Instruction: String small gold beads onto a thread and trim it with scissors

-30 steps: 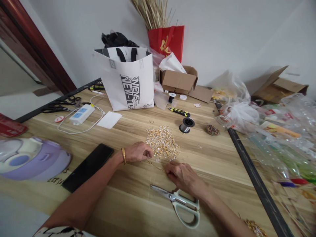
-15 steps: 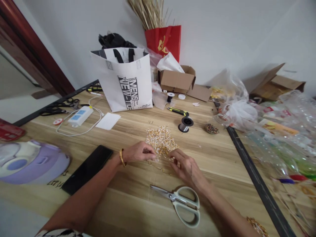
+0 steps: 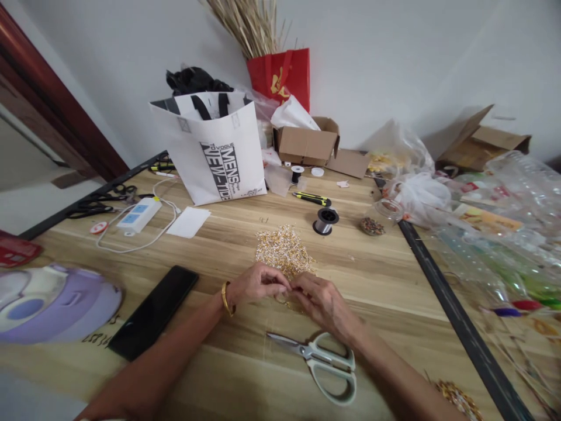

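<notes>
Just in front of a pile of small gold and clear beads [image 3: 283, 248], my two hands meet fingertip to fingertip. My left hand [image 3: 258, 282], a gold bangle [image 3: 227, 299] at its wrist, is closed in a pinch on a thin beaded strand [image 3: 284, 303] that shows below the fingers. Its fingers touch those of my right hand [image 3: 322, 297], which is pinched closed too; whatever sits between its fingertips is too small to make out. Scissors [image 3: 313, 358] with pale handles lie slightly open on the table, nearer to me.
Beyond the beads stand a wire spool [image 3: 325, 222], a box cutter [image 3: 312, 199] and a jar of dark beads [image 3: 372, 225]. A phone [image 3: 153, 310] and purple container [image 3: 61, 304] lie left. Clear plastic packaging [image 3: 491, 257] crowds the right. Behind is a white bag [image 3: 210, 152].
My hands have come together from apart, the left moving right and the right moving slightly left. Their fingertips now touch in front of the bead pile. The view has shifted a little.
</notes>
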`<state>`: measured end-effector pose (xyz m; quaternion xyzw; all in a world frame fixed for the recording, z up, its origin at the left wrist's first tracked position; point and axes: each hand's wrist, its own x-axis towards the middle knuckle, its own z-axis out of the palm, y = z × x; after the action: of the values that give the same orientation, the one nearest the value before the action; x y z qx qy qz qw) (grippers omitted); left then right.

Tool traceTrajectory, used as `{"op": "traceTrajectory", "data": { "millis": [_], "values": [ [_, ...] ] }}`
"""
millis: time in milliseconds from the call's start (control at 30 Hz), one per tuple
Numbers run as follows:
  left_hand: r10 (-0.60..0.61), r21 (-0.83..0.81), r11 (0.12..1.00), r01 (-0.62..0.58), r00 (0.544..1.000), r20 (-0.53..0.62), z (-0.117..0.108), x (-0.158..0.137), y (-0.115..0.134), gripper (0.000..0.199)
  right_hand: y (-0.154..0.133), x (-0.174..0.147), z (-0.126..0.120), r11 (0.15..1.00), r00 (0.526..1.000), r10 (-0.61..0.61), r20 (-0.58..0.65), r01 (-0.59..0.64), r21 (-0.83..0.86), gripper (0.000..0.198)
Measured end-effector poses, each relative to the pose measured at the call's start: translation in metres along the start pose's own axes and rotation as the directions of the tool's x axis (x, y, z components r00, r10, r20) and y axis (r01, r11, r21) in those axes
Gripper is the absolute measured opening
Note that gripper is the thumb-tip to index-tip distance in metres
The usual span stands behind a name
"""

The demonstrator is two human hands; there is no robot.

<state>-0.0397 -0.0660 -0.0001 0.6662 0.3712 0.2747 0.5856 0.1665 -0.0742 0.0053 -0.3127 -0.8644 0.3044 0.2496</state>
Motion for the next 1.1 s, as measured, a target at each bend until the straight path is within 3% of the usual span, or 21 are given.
{"op": "traceTrajectory", "data": {
  "millis": [167,467,1100],
  "values": [
    [-0.019,-0.092,0.996,0.014,0.999,-0.051,0.005,0.001,-0.003,0.029,-0.002,-0.001,-0.001,0.987,0.998,0.044,0.035,-0.038,-0.154,0.017],
    [-0.002,-0.092,0.996,-0.004,0.998,-0.057,0.009,0.002,-0.008,0.027,-0.020,-0.002,-0.009,0.927,0.989,0.076,0.130,-0.022,-0.374,0.015],
    [0.022,0.120,0.993,-0.011,0.996,-0.089,0.007,0.004,-0.003,0.018,-0.043,-0.007,-0.022,0.894,0.935,0.147,0.322,0.013,-0.447,0.022]
  ]
}}
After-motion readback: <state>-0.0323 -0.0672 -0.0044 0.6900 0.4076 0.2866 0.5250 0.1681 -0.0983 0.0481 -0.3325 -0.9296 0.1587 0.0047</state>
